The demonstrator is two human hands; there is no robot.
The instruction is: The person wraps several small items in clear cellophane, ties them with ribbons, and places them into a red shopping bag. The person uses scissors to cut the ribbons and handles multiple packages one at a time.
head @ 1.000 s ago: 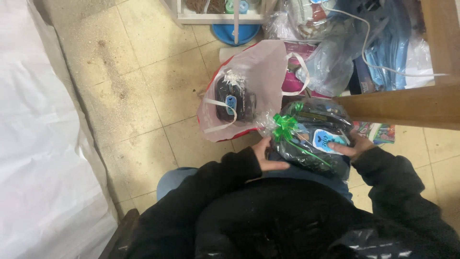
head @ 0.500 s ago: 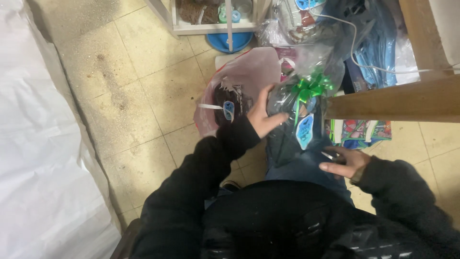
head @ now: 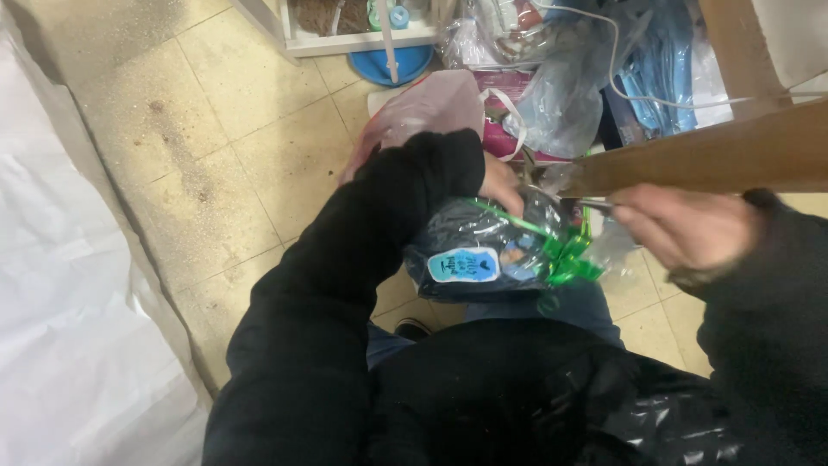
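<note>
Dim, flat indoor light — right hand (head: pixel 690 229) motion-blurred, white sheet (head: pixel 60 328) slightly overexposed

L hand (head: pixel 500 183) gripping, R hand (head: pixel 686 229) pinching

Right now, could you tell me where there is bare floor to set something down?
The beige tiled floor lies bare between the white plastic sheet and the pink plastic bag. It is crowded around the clear plastic bags, beyond the left hand.

The wrapped bundle (head: pixel 492 255) sits mid-frame between both hands; bags (head: pixel 561 95) crowd the upper right, a sheet (head: pixel 60 328) fills the left.
</note>
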